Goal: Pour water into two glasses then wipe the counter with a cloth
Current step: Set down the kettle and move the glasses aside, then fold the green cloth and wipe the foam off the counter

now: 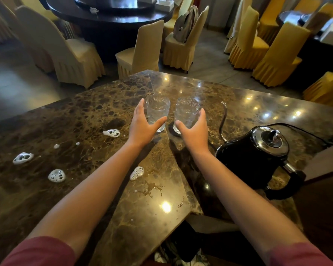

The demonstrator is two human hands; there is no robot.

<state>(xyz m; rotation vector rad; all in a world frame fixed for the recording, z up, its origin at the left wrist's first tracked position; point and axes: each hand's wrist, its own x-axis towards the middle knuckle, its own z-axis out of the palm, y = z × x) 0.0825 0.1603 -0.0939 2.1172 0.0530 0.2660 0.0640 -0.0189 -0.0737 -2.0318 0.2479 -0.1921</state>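
Near the surface's (181,189) far corner, each hand's grip wraps a glass: left hand (141,126) the left glass (158,112), right hand (195,130) the right glass (186,114).

Floor (210,60): grey tile, dim.
Chairs (142,48): cream and yellow skirted covers, ringing the tables.
Round table (108,14): dark, glossy, far back.
Light: ceiling spots glinting off polished surfaces.

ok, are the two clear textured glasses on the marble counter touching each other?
Apart. The head view shows a strip of counter between the left clear textured glass and the right clear textured glass.
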